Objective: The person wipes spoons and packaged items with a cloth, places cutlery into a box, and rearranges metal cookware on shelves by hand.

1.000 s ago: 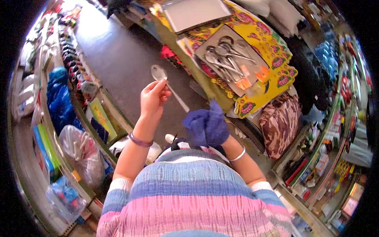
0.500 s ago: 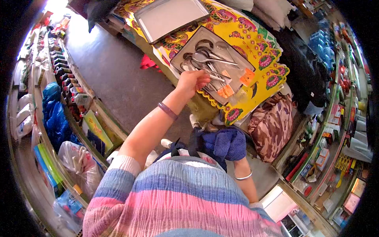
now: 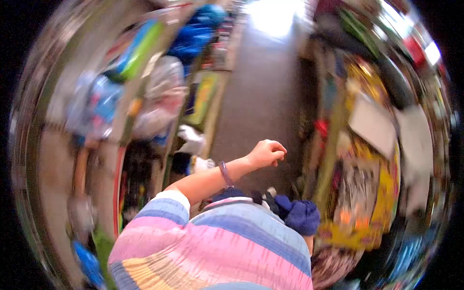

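The view has swung leftward, so the table (image 3: 326, 166) now sits along the right side, and the left hand (image 3: 268, 153) has come away from the tray (image 3: 374, 167). Half a second ago that hand was at the tray's left edge; now it hangs over the bare floor (image 3: 256, 106) of the aisle, well apart from the table's long left edge. Its fingers are curled in, nearly closed, and nothing shows in it — the spoon it held a second ago is gone from its grasp.

The right hand is hidden by the dark blue cloth (image 3: 303, 217), near the table's near left corner; how tightly it grips, I cannot tell. The spoons (image 3: 356, 186) lie in the tray as blurred streaks, with orange labels (image 3: 345, 216) toward its near edge. The handling of spoons seems broken off for now — the cloth is kept, but neither hand is at the tray.
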### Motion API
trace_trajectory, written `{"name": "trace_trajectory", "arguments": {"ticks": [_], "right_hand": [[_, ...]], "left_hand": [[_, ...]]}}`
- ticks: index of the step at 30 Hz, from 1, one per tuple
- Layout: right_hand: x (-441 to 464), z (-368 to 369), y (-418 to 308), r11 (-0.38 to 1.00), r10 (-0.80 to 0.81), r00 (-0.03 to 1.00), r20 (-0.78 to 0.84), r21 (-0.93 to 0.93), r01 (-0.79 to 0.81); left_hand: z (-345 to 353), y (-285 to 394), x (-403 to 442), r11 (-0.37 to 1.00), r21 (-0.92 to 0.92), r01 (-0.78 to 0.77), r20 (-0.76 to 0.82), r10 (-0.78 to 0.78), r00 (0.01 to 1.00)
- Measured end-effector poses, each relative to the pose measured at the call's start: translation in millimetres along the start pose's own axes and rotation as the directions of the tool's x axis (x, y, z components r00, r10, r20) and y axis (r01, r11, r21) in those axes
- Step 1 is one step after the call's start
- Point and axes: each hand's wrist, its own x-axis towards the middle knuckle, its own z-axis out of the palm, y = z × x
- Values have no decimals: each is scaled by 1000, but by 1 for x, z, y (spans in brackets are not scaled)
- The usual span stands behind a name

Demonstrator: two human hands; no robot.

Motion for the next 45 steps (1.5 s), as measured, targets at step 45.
{"name": "trace_trajectory", "arguments": {"ticks": [45], "right_hand": [[158, -27, -130, 505, -222, 907, -358, 753, 421]], "left_hand": [[-65, 81, -200, 829, 495, -261, -385, 478, 790]]}}
